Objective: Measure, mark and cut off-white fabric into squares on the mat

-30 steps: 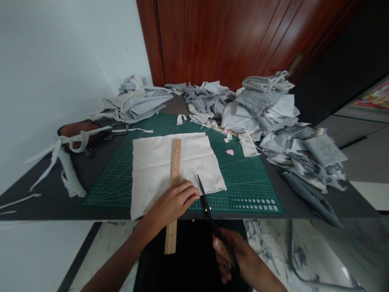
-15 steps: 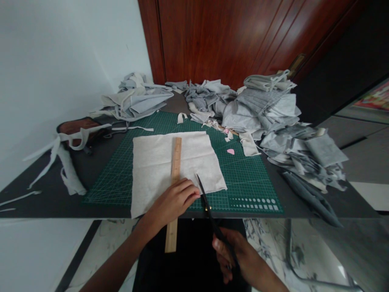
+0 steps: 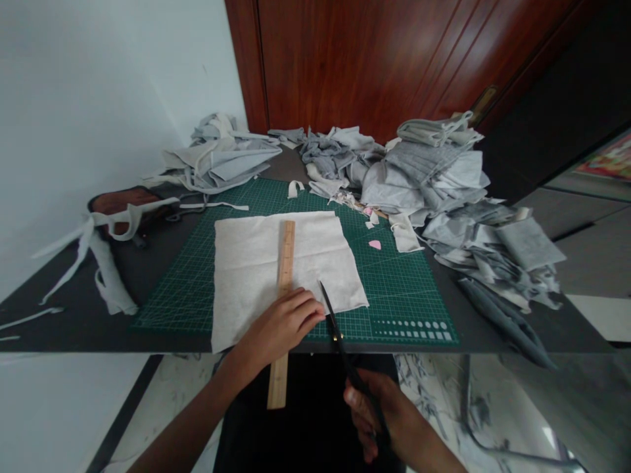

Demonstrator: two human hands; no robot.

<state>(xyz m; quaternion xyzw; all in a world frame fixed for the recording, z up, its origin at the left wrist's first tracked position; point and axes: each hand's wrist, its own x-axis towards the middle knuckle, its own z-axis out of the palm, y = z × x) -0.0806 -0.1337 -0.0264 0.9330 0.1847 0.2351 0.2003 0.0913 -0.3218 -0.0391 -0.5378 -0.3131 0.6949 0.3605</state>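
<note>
An off-white cloth (image 3: pixel 246 253) lies flat on a green cutting mat (image 3: pixel 401 289). Across it runs a wooden ruler (image 3: pixel 286 253), whose near end sticks out past the table's front edge. My left hand (image 3: pixel 283 322) rests over the ruler and cloth, its fingertips pinched on the cloth's near edge. My right hand (image 3: pixel 379 410) grips the handles of black scissors (image 3: pixel 340 345) below the table edge. The blades reach up over the cloth beside my left fingertips, looking nearly closed. Part of the ruler is hidden under my left hand.
Piles of grey and white fabric (image 3: pixel 424 171) crowd the back and right of the table (image 3: pixel 532 335). More folded fabric (image 3: pixel 221 161) sits at the back left, near a brown pouch (image 3: pixel 123 200) with white strips. A pink piece (image 3: pixel 375 244) lies on the mat.
The view has shifted very slightly. Both hands, the scissors, the ruler and the cloth stay in nearly the same places.
</note>
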